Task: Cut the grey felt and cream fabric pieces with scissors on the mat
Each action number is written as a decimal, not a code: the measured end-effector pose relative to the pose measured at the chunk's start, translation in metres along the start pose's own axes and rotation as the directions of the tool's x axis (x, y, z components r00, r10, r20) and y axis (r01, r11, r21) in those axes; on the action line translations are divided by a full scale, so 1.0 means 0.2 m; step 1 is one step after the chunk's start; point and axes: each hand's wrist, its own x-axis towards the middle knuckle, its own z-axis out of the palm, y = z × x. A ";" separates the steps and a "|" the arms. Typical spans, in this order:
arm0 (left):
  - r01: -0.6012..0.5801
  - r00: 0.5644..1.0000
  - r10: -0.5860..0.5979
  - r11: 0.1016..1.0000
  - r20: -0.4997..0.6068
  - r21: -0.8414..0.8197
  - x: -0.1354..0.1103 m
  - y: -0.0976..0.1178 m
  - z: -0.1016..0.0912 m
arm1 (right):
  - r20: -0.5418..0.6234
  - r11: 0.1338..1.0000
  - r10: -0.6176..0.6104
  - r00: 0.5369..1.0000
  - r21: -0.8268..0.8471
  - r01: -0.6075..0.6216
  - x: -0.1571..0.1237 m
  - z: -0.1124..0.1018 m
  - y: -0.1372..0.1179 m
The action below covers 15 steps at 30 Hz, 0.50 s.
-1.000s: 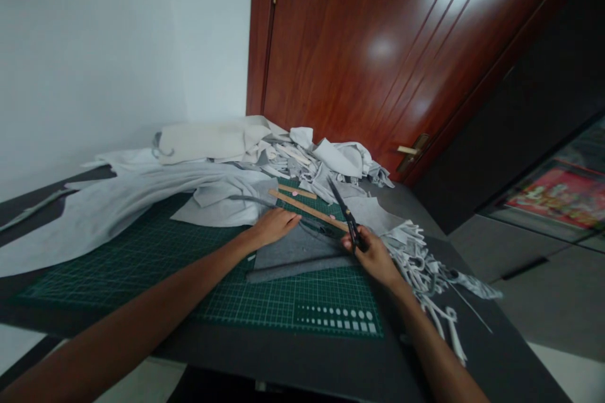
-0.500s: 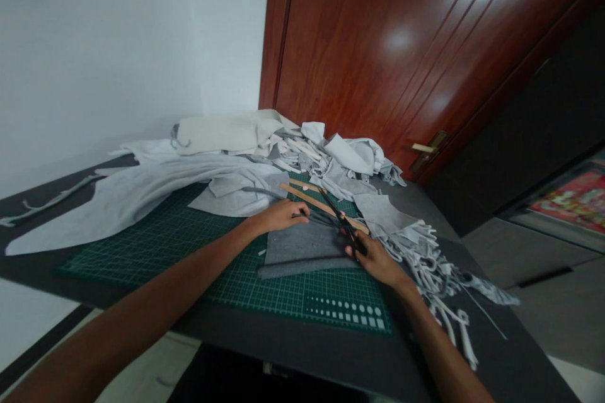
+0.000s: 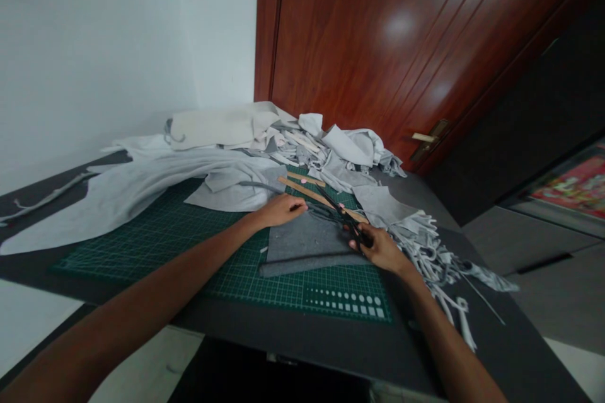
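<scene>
My right hand point(image 3: 382, 249) is wrapped around the handles of black scissors point(image 3: 348, 221), whose blades point up and to the left. My left hand point(image 3: 283, 210) has its fingers pinched together at the end of a dark grey fabric strip point(image 3: 326, 211) that runs toward the scissors. Exactly how the fingertips grip it is partly hidden. Beneath both hands lies a flat piece of grey fabric point(image 3: 302, 241) with a rolled near edge. It rests on the green cutting mat point(image 3: 227, 274). Just behind the blades is a wooden ruler point(image 3: 302, 188).
Large light-grey cloth point(image 3: 118, 192) spreads over the mat's left side. Cream fabric point(image 3: 212, 128) and a heap of scraps point(image 3: 350, 151) line the back of the dark table point(image 3: 265, 330). Cut strips point(image 3: 425, 252) pile up on the right. A wooden door point(image 3: 359, 44) stands behind.
The view has tilted down a little, so the scene sits slightly higher. My left hand keeps its pinch near the strip, and the scissors stay in my right hand, shifted slightly.
</scene>
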 end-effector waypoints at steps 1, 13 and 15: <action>0.002 1.000 -0.002 1.000 -0.003 -0.018 0.00 0.00 0.00 | -0.015 1.000 -0.002 1.000 -0.007 0.002 0.00 -0.01 0.01; -0.028 0.994 0.010 0.986 -0.109 -0.164 0.00 -0.01 0.02 | 0.190 0.999 0.003 0.982 -0.047 0.006 -0.07 -0.18 0.06; -0.024 0.994 0.003 0.982 -0.112 -0.189 0.00 -0.02 0.02 | 0.267 0.998 0.048 0.963 -0.060 -0.033 -0.09 -0.19 0.06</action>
